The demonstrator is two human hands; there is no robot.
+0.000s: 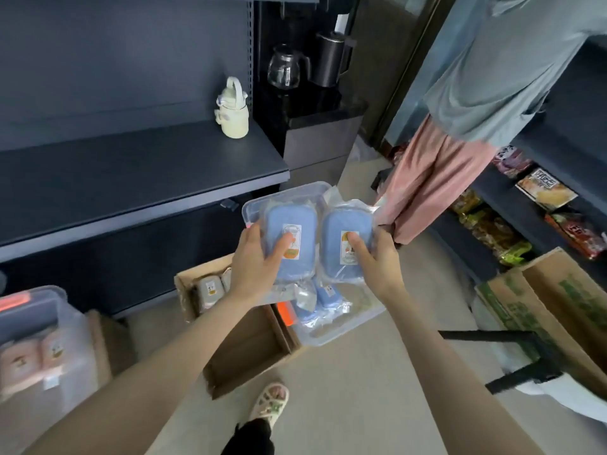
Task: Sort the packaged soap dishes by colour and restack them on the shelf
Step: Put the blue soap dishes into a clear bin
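Hands hold two blue soap dishes, each in a clear bag. The left hand grips the left dish from its left side. Its thumb lies on top, on the sticker, and the other fingers go under the dish, where they are hidden. The right hand grips the right dish from its right side in the same way, with the thumb on the sticker. The two dishes are side by side and nearly touching. They are up in the air over a clear bin on the floor. More blue dishes lie in that bin, below the hands. A brown box sits just left of the bin, with pale dishes at its far end. A second bin with pink dishes stands far to the left. The dark shelf is in front and to the left, well apart from the held dishes. A pale bottle stands at its right end. Another person stands to the right, near snack packs.
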